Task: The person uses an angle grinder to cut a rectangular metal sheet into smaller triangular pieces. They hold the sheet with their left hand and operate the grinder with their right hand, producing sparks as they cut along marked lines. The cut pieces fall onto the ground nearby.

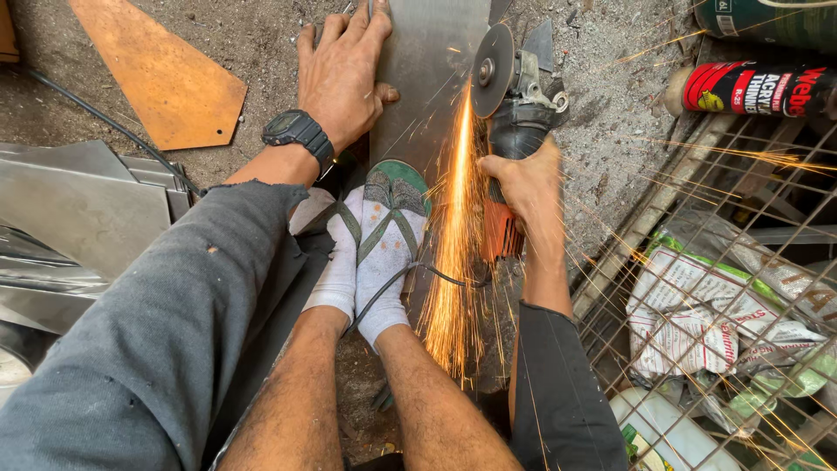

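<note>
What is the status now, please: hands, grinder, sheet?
Left hand flat on metal sheet. Right hand grips angle grinder, sparks flying. Sandalled feet on the sheet, near the cut.

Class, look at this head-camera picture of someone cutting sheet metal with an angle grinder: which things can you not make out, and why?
1. Head view: the cut line on the metal sheet is masked by sparks.
2. The sheet's far end is cut off by the top edge.
3. The right hand covers the angle grinder body.
4. Wire mesh obscures the sacks beneath.
5. The left hand hides the sheet's left edge.
</note>
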